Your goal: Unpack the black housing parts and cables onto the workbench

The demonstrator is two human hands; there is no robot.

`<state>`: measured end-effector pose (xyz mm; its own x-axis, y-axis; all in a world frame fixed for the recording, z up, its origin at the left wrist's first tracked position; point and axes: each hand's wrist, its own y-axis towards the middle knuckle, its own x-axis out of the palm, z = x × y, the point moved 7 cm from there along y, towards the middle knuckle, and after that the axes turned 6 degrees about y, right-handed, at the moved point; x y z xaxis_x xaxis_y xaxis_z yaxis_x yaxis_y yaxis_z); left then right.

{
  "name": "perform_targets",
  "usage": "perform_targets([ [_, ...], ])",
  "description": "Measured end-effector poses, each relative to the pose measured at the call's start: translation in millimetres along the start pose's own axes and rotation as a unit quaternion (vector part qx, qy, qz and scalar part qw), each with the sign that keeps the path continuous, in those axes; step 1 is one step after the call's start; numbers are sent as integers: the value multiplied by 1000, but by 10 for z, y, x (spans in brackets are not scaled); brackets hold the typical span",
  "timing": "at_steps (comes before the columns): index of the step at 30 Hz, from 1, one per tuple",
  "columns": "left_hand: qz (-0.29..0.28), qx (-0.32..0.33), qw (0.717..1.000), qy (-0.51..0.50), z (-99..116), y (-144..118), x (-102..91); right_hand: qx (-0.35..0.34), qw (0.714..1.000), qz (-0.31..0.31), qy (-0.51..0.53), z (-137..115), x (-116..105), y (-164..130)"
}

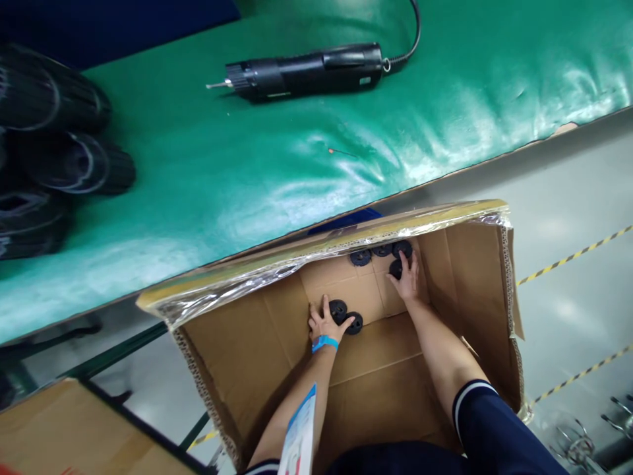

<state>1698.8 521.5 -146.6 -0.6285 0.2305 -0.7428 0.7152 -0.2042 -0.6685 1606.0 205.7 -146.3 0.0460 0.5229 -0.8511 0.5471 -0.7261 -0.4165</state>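
Head view: inside the cardboard box [459, 277], left hand [324, 324] clamps a black disc [337, 309] mid-floor; right hand [408, 280] grips another disc [395, 267] near the far wall.

No text or label can be read

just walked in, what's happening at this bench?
A person is reaching both arms deep into a large open cardboard box standing on the floor beside the green-topped bench. The left hand rests on two small black discs on the box bottom; the right hand touches another cluster of black discs at the far end. An electric screwdriver lies unused on the bench.
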Motion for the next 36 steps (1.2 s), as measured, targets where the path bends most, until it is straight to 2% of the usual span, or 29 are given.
perform_targets([
  [3,11,33,999,12,46,-158,19,-6,999,-16,-38,-189,11,87],
  [6,-19,98,995,17,33,-294,121,-21,996,-47,-71,-319,35,119],
  [8,-28,111,993,12,-32,-309,175,-27,996,-54,-63,-373,49,134],
  [11,-19,94,995,-7,-98,-272,204,-19,999,-30,-13,-440,38,169],
  [15,10,28,999,-28,-63,-270,186,7,999,-35,2,-476,17,201],
  [21,34,-14,998,-59,50,-227,184,-88,992,-46,-78,-523,-94,255],
  [25,36,-10,997,-74,107,-209,203,-130,981,-91,-114,-591,-49,382],
  [29,20,32,997,-73,231,-270,203,-169,969,-121,-136,-718,-13,478],
  [36,4,78,994,-76,453,-248,144,-150,973,-121,-128,-721,37,534],
])
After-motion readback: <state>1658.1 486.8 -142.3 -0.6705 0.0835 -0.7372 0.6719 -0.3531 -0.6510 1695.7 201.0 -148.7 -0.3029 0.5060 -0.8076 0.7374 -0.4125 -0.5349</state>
